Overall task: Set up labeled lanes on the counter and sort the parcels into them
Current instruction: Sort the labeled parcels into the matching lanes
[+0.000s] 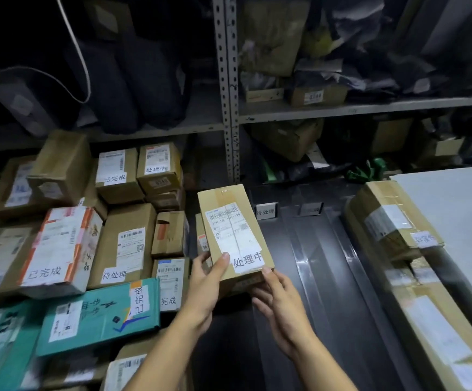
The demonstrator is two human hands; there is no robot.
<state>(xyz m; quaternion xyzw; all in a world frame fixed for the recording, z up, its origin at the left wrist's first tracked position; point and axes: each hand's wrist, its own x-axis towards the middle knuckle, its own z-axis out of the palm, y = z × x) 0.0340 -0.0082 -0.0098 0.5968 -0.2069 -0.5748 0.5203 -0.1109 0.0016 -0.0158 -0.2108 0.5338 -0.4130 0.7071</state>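
Observation:
I hold a tall brown cardboard parcel (233, 230) in mid-view, above the dark counter (308, 292). It carries a shipping label and a white tag reading 处理中. My left hand (205, 289) grips its lower left edge, thumb on the front face. My right hand (279, 303) supports the lower right corner from beneath, fingers curled at the edge. Two small standing lane labels are at the counter's far end: one reading 待处理 (265, 211), and another label (311, 208) whose text is too dim to read.
A pile of tagged parcels fills the left, among them a brown box (124, 244) and a teal box (99, 317). Taped boxes (389, 221) and a white board (454, 210) line the right. Metal shelving (230, 88) full of bags stands behind.

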